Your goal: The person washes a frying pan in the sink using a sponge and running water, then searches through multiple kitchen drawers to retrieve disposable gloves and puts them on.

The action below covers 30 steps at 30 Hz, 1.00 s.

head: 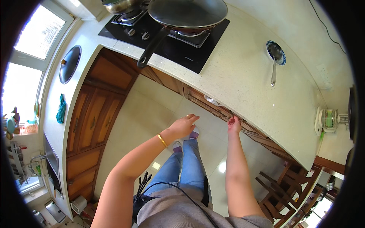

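Note:
My left hand (pixel 184 125), with a gold bangle on its wrist, hovers over the tiled floor, fingers apart and holding nothing. At the wooden drawer fronts under the counter, my right hand (pixel 234 124) has its fingers curled by the counter edge; it appears to be at a drawer handle, but the contact is too small to tell. A piece of clear plastic (pixel 212 100) sticks out at the drawers between the hands. Above, a frying pan with a glass lid (pixel 188 12) sits on the black gas hob (pixel 185 54), its handle (pixel 152 47) pointing towards me.
A ladle (pixel 273 71) rests in a blue-patterned dish (pixel 281 58) on the pale countertop (pixel 242 71). A steel pot (pixel 121 7) stands on the other burner. Along the left counter lie a domed lid (pixel 70 64) and a teal cloth (pixel 61 109). Wooden chairs (pixel 285 188) stand at lower right.

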Each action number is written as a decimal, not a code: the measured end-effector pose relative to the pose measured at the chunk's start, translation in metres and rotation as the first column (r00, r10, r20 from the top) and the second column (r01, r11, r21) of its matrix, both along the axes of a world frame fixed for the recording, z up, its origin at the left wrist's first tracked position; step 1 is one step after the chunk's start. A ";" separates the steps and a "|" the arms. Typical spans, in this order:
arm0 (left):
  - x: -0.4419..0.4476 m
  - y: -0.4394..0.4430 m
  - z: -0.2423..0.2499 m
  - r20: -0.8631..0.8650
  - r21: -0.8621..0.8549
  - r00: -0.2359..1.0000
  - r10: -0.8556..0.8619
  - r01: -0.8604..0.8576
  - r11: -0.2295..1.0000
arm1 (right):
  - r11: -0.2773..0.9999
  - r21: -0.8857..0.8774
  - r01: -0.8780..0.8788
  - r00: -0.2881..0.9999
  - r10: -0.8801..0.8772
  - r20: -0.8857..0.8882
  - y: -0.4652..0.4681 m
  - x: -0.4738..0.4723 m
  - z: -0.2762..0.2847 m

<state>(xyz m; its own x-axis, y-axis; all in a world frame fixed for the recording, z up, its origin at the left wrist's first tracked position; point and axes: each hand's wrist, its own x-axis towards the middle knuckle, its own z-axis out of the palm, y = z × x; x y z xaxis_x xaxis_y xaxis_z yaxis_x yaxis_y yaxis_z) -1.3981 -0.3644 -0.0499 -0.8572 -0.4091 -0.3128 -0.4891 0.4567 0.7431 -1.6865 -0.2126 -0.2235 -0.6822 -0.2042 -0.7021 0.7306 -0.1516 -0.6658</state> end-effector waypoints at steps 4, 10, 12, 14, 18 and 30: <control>-0.039 -0.011 -0.017 0.000 -0.104 0.997 -0.071 0.071 0.992 | 0.999 -0.008 -0.050 0.999 0.050 -0.015 0.009 0.028 0.019; -0.057 -0.031 -0.002 -0.167 -0.181 0.980 -0.108 0.077 0.980 | 0.996 -0.001 -0.089 0.993 0.089 0.072 0.055 0.061 0.022; -0.056 -0.033 -0.002 -0.323 -0.192 0.940 -0.111 0.050 0.980 | 0.993 0.029 -0.113 0.988 0.109 0.108 0.072 0.076 0.022; -0.060 -0.030 0.002 -0.250 -0.257 0.964 -0.090 0.023 0.966 | 0.990 0.089 -0.112 0.983 0.098 0.153 0.082 0.091 0.023; -0.070 -0.026 -0.022 -0.175 -0.363 0.980 -0.091 0.021 0.931 | 0.968 0.117 -0.222 0.962 0.198 0.186 0.094 0.108 0.033; -0.159 -0.004 -0.096 0.151 -0.539 0.980 0.129 -0.027 0.842 | 0.881 0.094 -0.464 0.875 0.440 0.202 0.116 0.122 0.044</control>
<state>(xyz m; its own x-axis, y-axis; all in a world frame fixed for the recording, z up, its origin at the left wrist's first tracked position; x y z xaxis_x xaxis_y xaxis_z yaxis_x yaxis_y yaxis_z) -1.5570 -0.3685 -0.1458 -0.7676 -0.6185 -0.1678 -0.6377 0.7112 0.2957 -1.5647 -0.0969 -0.1791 -0.4065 -0.3565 -0.8412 0.8007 0.3044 -0.5159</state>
